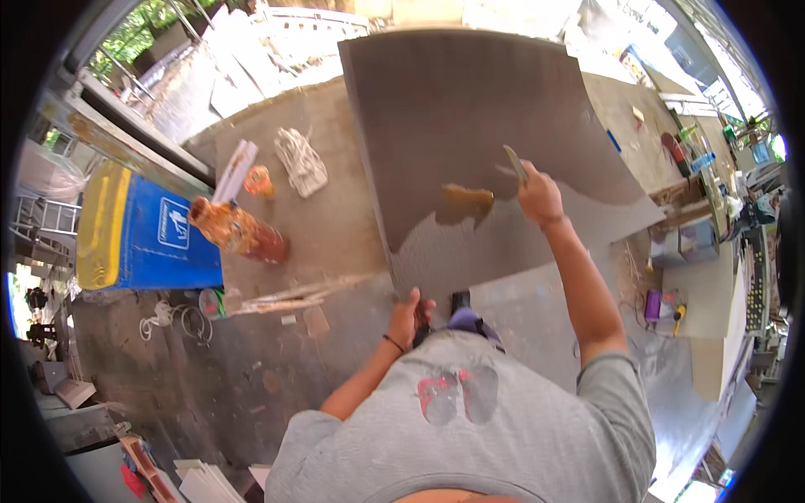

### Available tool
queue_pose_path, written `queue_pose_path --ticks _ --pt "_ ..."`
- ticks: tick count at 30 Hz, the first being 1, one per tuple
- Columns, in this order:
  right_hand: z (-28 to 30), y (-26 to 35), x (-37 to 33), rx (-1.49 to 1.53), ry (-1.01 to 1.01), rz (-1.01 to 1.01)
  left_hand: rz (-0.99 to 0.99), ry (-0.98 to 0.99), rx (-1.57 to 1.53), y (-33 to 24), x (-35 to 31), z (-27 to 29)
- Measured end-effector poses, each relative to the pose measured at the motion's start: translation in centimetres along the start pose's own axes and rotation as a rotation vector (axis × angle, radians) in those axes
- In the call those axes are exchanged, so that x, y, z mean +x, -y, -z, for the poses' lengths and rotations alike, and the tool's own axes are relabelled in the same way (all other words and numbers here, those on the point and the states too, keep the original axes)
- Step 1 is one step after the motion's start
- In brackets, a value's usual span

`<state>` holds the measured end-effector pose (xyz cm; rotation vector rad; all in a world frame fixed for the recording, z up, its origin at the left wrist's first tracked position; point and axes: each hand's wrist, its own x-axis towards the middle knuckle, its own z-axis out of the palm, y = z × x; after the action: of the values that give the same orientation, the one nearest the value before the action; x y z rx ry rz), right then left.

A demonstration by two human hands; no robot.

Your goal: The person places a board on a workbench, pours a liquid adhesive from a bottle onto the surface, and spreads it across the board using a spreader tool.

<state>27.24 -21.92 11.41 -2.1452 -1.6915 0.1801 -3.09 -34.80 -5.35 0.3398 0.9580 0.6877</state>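
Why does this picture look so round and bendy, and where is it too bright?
In the head view, the fisheye lens leaves black corners and likely bows the far edge of the dark sheet; also in the head view, the background beyond the worktable washes out to white, and a patch glares at lower right.

The right arm (pixel 589 293) stretches forward, the right hand (pixel 541 198) curled in a grip. The left hand (pixel 407 322) sits lower and nearer, partly curled.

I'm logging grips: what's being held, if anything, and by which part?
The right hand grips a flat scraper-like tool by its near end. Whether the left hand holds anything can't be told.
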Motion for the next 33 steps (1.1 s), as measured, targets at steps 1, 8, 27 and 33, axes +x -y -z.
queue_pose_path --ticks 1,8,27,33 --pt "-0.9 0.3 1.1 -0.043 0.083 -0.033 -0.017 -0.011 0.027 -0.6 -0.3 -0.3" --pt "-7.4 5.3 -0.4 -0.155 0.232 0.100 0.017 0.002 0.127 1.0 0.6 0.0" --pt "-10.2 13.3 -3.9 -0.098 0.386 0.402 -0.163 -0.076 -0.059 -0.6 -0.8 0.3" --pt "-10.0 14.8 -7.4 -0.045 0.505 0.599 -0.083 -0.005 0.078 -1.4 -1.7 -1.2"
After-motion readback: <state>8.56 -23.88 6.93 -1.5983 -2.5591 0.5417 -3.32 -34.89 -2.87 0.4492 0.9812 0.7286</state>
